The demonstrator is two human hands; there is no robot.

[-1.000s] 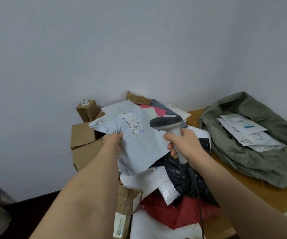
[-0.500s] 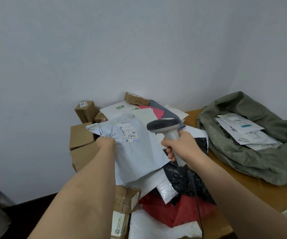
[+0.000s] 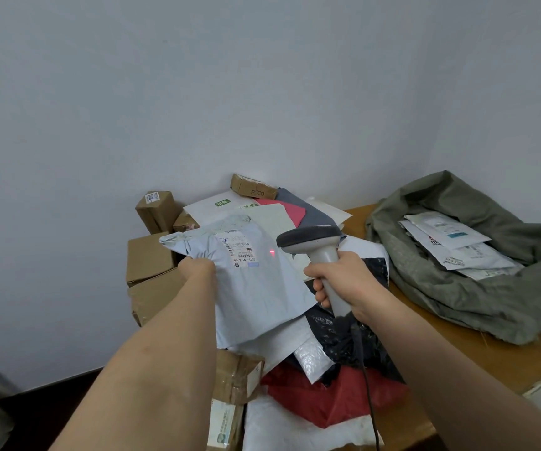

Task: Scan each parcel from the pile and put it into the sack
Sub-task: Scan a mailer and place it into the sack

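Pale-grey plastic mailer parcel (image 3: 256,288) gripped at its top-left corner by left hand (image 3: 197,270); grey handheld barcode scanner (image 3: 319,255) clenched in right hand (image 3: 340,284). Red dot (image 3: 272,252) just beside label (image 3: 241,252): likely misread.

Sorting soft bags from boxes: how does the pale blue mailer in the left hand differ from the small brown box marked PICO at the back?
The pale blue mailer is a soft, wrinkled plastic bag; the brown box is stiff taped cardboard. The mailer is far larger. The left hand holds the mailer up, while the box rests on the pile. Neither is in the sack yet.
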